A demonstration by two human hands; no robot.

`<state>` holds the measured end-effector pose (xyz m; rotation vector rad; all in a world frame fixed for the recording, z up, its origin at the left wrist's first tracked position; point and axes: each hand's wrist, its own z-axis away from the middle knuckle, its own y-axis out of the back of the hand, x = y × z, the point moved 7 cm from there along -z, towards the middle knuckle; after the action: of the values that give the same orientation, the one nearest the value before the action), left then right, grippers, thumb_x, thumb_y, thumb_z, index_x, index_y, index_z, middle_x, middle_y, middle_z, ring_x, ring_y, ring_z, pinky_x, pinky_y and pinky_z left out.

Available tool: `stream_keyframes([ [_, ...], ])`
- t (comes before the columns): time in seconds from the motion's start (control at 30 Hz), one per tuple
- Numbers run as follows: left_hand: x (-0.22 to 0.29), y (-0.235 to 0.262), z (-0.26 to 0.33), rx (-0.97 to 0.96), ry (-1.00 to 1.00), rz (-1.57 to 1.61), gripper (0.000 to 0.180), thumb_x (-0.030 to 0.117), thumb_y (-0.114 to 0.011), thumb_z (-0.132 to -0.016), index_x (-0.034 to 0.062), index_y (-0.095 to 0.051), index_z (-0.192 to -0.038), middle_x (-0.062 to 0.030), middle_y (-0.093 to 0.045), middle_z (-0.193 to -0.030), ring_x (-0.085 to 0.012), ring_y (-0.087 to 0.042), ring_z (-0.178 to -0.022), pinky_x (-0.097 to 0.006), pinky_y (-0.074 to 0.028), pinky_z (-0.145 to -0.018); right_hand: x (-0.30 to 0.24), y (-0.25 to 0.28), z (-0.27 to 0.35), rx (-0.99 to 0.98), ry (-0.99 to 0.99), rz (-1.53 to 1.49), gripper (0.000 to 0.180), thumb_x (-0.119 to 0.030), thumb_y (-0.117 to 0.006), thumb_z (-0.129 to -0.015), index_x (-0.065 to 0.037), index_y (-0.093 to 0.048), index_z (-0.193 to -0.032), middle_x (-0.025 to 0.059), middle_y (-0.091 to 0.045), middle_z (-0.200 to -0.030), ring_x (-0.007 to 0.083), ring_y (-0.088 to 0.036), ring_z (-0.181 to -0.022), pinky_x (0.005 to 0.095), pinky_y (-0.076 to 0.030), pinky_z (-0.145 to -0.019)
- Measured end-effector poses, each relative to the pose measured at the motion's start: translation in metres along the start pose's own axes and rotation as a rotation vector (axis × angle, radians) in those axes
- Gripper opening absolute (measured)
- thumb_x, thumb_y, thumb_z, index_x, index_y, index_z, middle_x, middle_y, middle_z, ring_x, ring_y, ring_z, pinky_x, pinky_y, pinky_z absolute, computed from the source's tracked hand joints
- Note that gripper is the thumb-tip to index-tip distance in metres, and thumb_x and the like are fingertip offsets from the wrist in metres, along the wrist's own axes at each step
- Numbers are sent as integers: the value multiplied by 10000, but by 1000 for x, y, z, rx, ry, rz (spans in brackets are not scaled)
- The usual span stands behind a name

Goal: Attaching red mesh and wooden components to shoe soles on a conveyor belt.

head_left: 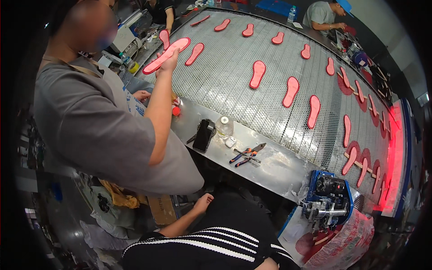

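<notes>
My left hand rests low beside my dark-clothed lap, its fingers loosely curled in and nothing seen in them. It lies below the metal table's near edge and touches nothing on the table. Of my right arm only a strip of skin shows at the lower edge, and that hand is out of the picture. Pink shoe soles with red rims, such as this sole, lie spread over a metal mesh conveyor. To my left a co-worker in a grey shirt holds up another sole in one hand.
On the near ledge are a black phone, a clear bottle, a small white case and orange-and-blue pliers. A motor unit stands at the right. Red light glows at the conveyor's right end. Other people work across the conveyor.
</notes>
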<state>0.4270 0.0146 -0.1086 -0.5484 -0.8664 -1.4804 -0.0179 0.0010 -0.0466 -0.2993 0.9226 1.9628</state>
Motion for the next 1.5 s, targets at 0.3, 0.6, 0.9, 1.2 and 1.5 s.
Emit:
stream_keyframes([
  [0.3,-9,-33,24,-202,115,143,252,-27,-570,-925,17,-583,-1172,-58,-643,-1074,-160,-595,-994,-302,-474,-923,20,13,3,19,-11,12,87,-83,-643,-878,-3,-655,-909,103,-673,-764,179,-642,-678,298,-510,-665],
  [0.6,62,-26,64,-440,425,177,332,60,-503,-987,44,-614,-1299,-20,-657,-1199,-128,-596,-1083,-285,-467,-962,37,0,8,11,-59,38,79,-72,-647,-861,-7,-652,-907,107,-672,-764,184,-647,-683,305,-511,-666],
  [0.9,50,-21,73,-449,551,347,316,73,-495,-1004,40,-604,-1298,-33,-654,-1213,-127,-628,-1065,-281,-504,-951,50,-2,25,30,-93,51,78,-60,-650,-845,-11,-649,-905,112,-671,-764,190,-652,-689,313,-512,-667],
  [1.2,29,-12,62,-564,598,405,308,134,-494,-1014,58,-616,-1286,-5,-670,-1170,-85,-634,-1004,-256,-528,-837,73,-6,49,49,-166,86,82,-49,-654,-828,-14,-646,-903,117,-670,-763,196,-657,-694,320,-513,-667],
  [1.5,154,-2,76,-568,468,226,89,151,-614,-929,72,-649,-905,43,-614,-777,-21,-528,-657,-198,-399,-597,80,21,70,165,-71,160,92,-37,-657,-812,-18,-643,-901,122,-669,-763,201,-662,-699,327,-514,-668],
])
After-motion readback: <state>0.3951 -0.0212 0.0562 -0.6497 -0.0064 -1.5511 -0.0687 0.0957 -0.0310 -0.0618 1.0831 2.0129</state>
